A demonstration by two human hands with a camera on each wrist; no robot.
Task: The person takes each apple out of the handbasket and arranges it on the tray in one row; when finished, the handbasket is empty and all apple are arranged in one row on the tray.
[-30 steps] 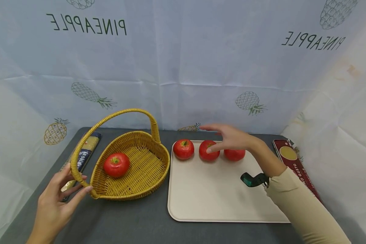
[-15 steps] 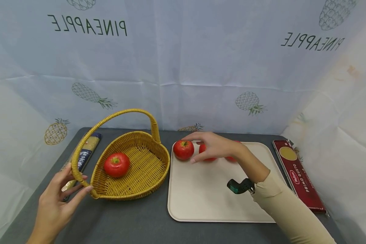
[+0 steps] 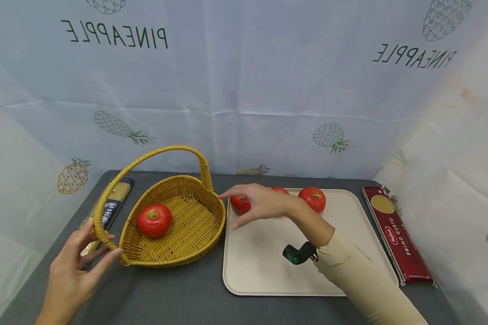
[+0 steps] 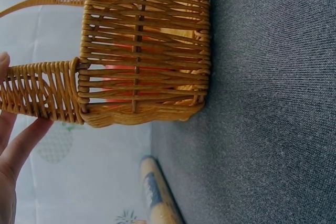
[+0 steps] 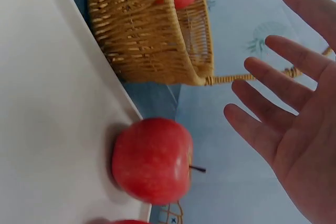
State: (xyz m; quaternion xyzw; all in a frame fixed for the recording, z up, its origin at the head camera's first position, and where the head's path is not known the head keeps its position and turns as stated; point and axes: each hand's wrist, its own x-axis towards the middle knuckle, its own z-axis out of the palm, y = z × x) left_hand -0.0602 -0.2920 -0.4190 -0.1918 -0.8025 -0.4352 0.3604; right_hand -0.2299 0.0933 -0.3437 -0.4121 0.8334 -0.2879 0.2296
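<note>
Behind everything, a pale curtain point(image 3: 268, 81) printed with pineapples and mirrored lettering hangs around the dark grey desk point(image 3: 166, 293). On the desk lies a cream tray point(image 3: 264, 275), and just to its left stands a yellow wicker basket point(image 3: 191, 221) with a tall arched handle point(image 3: 179, 147). A beige sleeve point(image 3: 362, 275) reaches in over the tray from the near right. Along the tray's right side lies a dark red packet point(image 3: 398, 239) marked "PRIMO GUSTO"; another packet point(image 3: 114, 203), blue and yellowish, lies left of the basket, partly hidden by the handle and fingers.

Of the two hands, the left hand point(image 3: 75, 271) pinches the near foot of the handle between thumb and fingers. The right hand point(image 3: 260, 203) hovers above the tray's far left corner, fingers spread and thumb well apart from them, holding nothing.

One red apple point(image 3: 154, 220) sits inside the basket, towards its left. Three more are on the tray by its far edge: a left apple point(image 3: 240, 206), partly covered by the right hand in the head view, a middle apple point(image 3: 280, 190), mostly hidden behind it, and a right apple point(image 3: 312, 200) in plain sight. A small black-and-green piece point(image 3: 298, 253) juts from the right wrist.
</note>
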